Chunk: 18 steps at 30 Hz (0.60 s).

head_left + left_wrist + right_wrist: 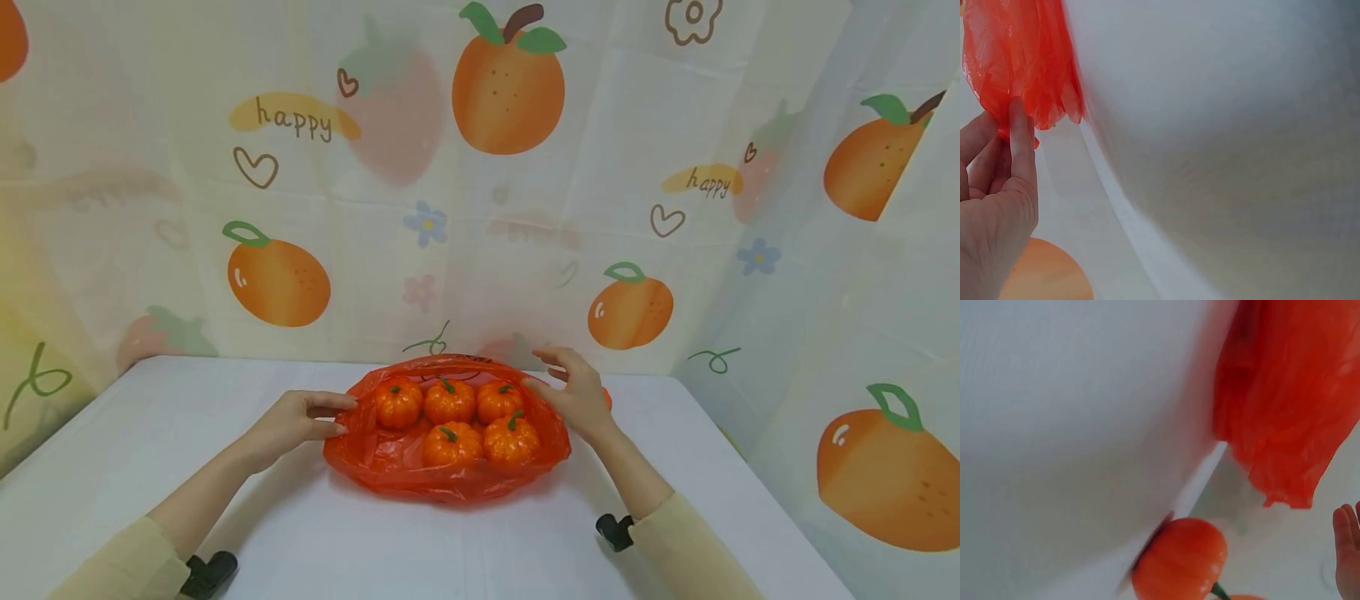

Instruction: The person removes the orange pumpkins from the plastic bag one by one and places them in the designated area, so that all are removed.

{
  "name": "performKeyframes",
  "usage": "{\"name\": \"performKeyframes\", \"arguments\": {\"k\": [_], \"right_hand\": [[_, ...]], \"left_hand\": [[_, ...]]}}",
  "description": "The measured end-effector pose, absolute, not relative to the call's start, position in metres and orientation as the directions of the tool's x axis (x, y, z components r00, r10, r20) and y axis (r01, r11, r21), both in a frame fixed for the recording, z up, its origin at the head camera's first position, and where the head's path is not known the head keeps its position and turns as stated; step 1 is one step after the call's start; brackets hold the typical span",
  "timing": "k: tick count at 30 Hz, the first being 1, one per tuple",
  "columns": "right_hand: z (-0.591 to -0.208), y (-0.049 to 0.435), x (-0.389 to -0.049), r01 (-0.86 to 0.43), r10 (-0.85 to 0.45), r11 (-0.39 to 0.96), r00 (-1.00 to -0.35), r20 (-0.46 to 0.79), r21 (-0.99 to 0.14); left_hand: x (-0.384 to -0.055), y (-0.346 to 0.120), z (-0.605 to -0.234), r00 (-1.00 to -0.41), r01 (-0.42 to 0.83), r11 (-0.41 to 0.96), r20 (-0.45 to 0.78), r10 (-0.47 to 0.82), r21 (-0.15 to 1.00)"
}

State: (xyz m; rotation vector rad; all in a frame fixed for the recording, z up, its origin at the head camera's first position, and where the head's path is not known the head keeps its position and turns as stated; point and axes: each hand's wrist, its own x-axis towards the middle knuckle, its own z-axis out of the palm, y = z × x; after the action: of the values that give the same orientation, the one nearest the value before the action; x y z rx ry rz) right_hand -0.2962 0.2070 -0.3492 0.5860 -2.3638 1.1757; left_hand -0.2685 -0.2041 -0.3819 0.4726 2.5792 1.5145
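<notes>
Pinching the red bag (450,485) with the left hand (291,423)! Lying lengthwise across to the loosely spread right hand (576,396), with one pumpkin (1179,559) just beyond that hand.

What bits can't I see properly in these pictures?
Head view: most of the loose pumpkin, hidden behind the right hand.
Head view: undersides of the two front pumpkins, hidden by the front wall of the red bag.
Head view: dark print on the bag's far rim, too small to read.
Right wrist view: most of the right hand, cut off by the right edge.
</notes>
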Motion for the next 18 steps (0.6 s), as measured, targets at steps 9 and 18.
{"name": "performKeyframes", "arguments": {"k": [9,18], "right_hand": [[-0.350,0.184,-0.287,-0.571,-0.248,0.492,-0.816,0.522,-0.657],[-0.351,0.167,-0.280,-0.565,-0.319,0.471,-0.825,0.466,-0.678]], "left_hand": [[-0.269,-0.204,-0.382,-0.947,0.203,0.455,0.054,0.318,0.867],[-0.268,-0.203,-0.382,-0.947,0.207,0.468,0.056,0.317,0.859]]}}
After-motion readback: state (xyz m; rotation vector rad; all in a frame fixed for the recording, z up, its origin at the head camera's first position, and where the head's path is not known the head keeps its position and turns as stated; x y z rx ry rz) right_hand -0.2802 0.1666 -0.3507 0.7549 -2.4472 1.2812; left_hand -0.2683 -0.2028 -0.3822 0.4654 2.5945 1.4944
